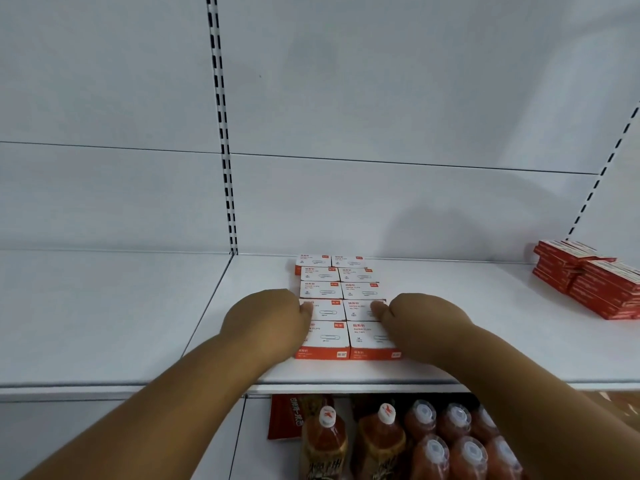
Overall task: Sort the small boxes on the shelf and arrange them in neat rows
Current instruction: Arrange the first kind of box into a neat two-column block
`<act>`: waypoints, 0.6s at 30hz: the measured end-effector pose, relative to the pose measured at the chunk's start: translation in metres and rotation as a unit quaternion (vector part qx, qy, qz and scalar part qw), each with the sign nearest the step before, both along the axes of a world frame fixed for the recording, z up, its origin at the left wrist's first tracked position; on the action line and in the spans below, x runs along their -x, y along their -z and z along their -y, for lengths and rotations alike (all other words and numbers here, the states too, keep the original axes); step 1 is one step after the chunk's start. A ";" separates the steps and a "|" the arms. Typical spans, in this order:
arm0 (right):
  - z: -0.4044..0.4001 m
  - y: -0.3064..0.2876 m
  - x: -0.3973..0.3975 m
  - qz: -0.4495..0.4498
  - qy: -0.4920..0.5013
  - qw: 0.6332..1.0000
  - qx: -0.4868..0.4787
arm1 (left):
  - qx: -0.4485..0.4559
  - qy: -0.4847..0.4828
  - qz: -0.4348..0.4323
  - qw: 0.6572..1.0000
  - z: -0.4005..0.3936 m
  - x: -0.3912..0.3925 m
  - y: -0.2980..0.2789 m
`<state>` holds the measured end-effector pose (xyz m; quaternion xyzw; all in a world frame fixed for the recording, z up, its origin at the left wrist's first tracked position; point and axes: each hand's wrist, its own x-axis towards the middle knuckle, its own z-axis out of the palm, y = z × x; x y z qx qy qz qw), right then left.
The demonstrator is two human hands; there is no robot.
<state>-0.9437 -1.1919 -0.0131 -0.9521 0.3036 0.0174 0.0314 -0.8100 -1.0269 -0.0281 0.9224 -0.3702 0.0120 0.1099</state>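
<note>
Several small white and orange paper-clip boxes (341,292) lie in two columns running from the back of the white shelf (467,341) toward its front edge. My left hand (266,323) presses against the left side of the two nearest boxes, thumb on top of the second one. My right hand (426,327) presses the right side of the same pair (346,336), thumb on the right box's top. Both hands flank the boxes without lifting any. The fingers are hidden behind the knuckles.
A stack of red boxes (588,278) stands at the shelf's far right. Below the shelf are capped drink bottles (433,441) and a red packet (284,417). A slotted upright (225,150) divides the white back panel.
</note>
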 end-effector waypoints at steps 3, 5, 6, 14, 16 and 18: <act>0.004 -0.004 -0.001 0.005 0.021 0.999 -0.026 | -0.005 0.010 -0.021 1.000 0.000 -0.005 -0.005; 0.010 -0.012 -0.005 0.026 0.035 0.999 -0.027 | 0.002 -0.003 -0.016 1.000 0.004 -0.013 -0.013; 0.014 -0.015 -0.008 0.037 0.038 0.998 -0.023 | 0.011 -0.015 -0.007 1.000 0.008 -0.018 -0.016; 0.021 -0.005 -0.034 -0.004 0.017 1.000 -0.024 | -0.029 -0.020 -0.017 0.999 0.036 -0.032 -0.005; 0.019 -0.010 -0.033 -0.014 0.003 1.000 -0.028 | -0.035 -0.018 -0.017 0.999 0.037 -0.034 -0.005; 0.016 -0.015 -0.033 -0.005 0.017 0.998 -0.060 | -0.033 -0.016 -0.035 0.999 0.037 -0.037 -0.005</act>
